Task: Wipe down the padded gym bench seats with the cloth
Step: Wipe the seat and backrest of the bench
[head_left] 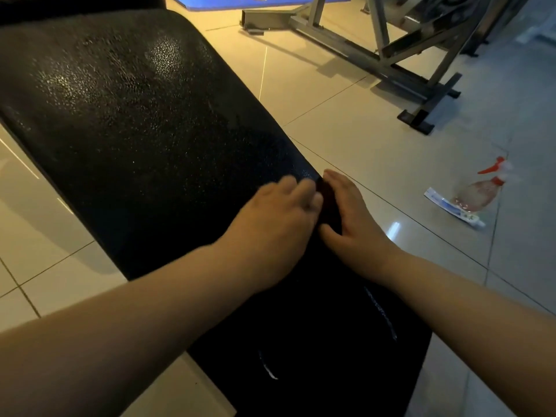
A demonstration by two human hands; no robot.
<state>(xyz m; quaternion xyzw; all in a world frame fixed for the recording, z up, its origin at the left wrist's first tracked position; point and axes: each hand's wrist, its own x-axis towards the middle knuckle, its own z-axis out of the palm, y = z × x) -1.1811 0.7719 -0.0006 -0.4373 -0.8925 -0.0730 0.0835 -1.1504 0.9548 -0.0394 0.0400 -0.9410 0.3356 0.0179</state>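
Running from the far left down to the near right, the black padded bench (126, 121) has its long axis set on that diagonal. Its pebbled cover is lit by glints at the far end, and pale scuffed marks are seen at the near end. No brand or writing can be made out on the pad. A tiled floor (45, 224) is seen on both sides of it.

The left grip (279, 227) is laid palm down on the bench near its right edge, with the fingers bent down at the tips against the cloth (329, 203). Those fingers are blurred, so it cannot be told whether the cloth is pinched or only pressed.

Only a narrow dark red strip of the cloth is shown, between the two grips at the bench's right edge, its visible length pointed away from the person. The right grip (352, 218) is laid flat against the cloth's other side, fingers straight and together and thumb spread toward the left grip; nothing is clasped by it.

Farther right, on the floor and well apart from the bench, a clear spray bottle (478, 192) with a red trigger is seen. Its base is set over a white and blue packet (439, 200) whose print is too small to be read. A grey metal frame (391, 46) is stood on the floor at the far right.
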